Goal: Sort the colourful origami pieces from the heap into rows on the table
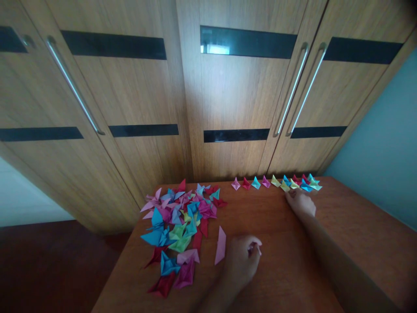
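Observation:
My right hand reaches to the back of the table, its fingers closed at a small yellow origami piece in front of the back row; the fingertips are partly hidden. My left hand is curled over the near middle of the table, thumb and fingers pressed together; whether something small is between them is unclear. Just left of it lies a flat pink folded paper strip. Along the back edge stands a row of small folded pieces, among them a pink one, a red one and a blue one.
A loose pile of colourful origami covers the table's left side, down to a dark red piece near the front. The wooden table abuts a wardrobe with long metal handles. A pale blue wall rises at right.

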Available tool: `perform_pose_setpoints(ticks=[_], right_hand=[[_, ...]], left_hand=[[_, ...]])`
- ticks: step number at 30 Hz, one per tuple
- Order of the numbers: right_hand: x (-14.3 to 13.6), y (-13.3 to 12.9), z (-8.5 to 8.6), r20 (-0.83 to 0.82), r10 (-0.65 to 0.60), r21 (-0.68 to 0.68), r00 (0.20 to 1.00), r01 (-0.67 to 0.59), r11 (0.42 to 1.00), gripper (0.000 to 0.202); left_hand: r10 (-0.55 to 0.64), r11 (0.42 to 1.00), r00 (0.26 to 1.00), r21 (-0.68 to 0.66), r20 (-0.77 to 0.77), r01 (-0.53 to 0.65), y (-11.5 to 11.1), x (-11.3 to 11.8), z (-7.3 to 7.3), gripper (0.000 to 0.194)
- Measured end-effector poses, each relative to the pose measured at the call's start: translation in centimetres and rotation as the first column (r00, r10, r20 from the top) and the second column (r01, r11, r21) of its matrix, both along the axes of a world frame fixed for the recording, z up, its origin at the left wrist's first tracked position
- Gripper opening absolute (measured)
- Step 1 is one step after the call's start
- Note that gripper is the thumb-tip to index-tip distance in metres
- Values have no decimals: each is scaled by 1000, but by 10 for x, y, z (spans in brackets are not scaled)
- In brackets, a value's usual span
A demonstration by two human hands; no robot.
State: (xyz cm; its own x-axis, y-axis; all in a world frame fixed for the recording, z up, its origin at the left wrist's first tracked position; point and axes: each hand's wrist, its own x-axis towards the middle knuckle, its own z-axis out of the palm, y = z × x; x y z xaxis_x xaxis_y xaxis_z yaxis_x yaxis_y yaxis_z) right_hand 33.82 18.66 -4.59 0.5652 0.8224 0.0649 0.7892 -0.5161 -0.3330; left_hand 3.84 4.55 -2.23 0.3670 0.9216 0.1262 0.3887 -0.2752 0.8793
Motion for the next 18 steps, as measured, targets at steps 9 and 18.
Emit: perform_pose_setpoints(ticks=[9,18], right_hand=[[0,7,4,-3,-14,-67,1000,14,998,46],[1,11,3,-6,-35,-72,999,34,997,45]], left_hand=[[-18,1000,999,18,-39,19,-1,-1,-2,24],[-19,1000,999,5,-34,19,-1,0,-2,26]])
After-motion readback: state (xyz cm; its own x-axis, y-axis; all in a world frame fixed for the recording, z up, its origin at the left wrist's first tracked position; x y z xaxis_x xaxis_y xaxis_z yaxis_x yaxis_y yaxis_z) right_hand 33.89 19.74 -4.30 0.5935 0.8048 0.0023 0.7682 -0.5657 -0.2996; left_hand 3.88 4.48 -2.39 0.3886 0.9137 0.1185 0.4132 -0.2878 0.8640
